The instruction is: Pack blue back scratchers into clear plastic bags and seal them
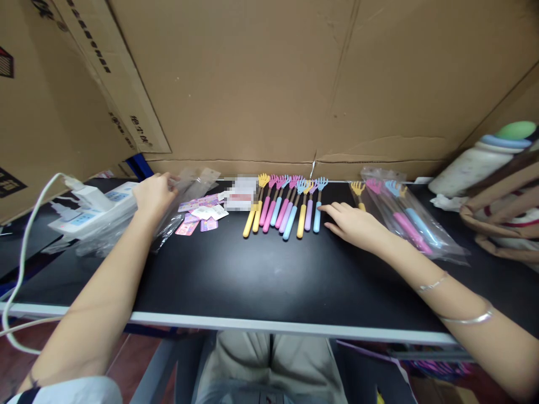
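Note:
My left hand [155,195] is at the pile of clear plastic bags [197,180], its fingers curled closed on the edge of one. Small printed cards [204,212] lie just right of that pile. In the middle of the table, several back scratchers [288,214] with yellow, pink, blue and purple handles lie side by side, claws toward the cardboard. Beside the rightmost light blue back scratcher [317,217] rests my right hand [349,223], fingers apart, index fingertip at its handle. A yellow back scratcher [358,191] lies partly hidden behind this hand.
Bagged back scratchers [415,224] lie at the right. Beyond them are a pale bottle [467,168] and a brown bag [497,213]. A power strip [95,210] with a white cable [26,247] occupies the left. Cardboard [252,84] walls off the back of the black table [236,280].

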`<state>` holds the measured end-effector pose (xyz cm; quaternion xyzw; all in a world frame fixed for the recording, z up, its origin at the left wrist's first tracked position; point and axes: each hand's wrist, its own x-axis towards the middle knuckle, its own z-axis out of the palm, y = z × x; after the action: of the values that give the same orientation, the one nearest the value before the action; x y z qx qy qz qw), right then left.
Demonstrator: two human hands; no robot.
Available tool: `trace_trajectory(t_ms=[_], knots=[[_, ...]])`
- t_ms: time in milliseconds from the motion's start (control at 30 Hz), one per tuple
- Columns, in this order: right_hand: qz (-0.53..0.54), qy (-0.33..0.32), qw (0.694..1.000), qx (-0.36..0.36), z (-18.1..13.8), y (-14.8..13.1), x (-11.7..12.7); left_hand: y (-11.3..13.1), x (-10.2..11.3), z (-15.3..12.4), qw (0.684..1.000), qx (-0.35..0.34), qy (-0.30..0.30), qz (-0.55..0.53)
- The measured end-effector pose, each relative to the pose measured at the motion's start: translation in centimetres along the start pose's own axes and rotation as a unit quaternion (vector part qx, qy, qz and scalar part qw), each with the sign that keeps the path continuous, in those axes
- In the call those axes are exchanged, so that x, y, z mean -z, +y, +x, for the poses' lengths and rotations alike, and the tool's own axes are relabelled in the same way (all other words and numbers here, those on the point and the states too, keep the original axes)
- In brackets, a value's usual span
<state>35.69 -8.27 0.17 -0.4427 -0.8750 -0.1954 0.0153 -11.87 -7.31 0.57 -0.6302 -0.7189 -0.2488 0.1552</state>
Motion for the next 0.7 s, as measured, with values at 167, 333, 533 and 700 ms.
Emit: trace_trajectory(t_ms=[167,333,533,700], knots=[[-0.001,-0.001,1.000,0.003,0.0,0.0,0.0,-0.4,-0.2,0.1,0.999,0.010,0.039,-0.030],[0.005,-0.006,1.000,0.002,0.0,0.0,0.1,-0.3,-0.1,0.2,0.998,0.019,0.036,-0.039],[0.009,-0.010,1.000,0.004,-0.1,0.1,0.2,0.6,1.1,0.9,0.995,0.068,0.072,-0.026],[0.015,-0.017,1.000,-0.001,-0.1,-0.1,0.2,4.1,3.3,1.3,0.980,0.072,0.183,-0.037]])
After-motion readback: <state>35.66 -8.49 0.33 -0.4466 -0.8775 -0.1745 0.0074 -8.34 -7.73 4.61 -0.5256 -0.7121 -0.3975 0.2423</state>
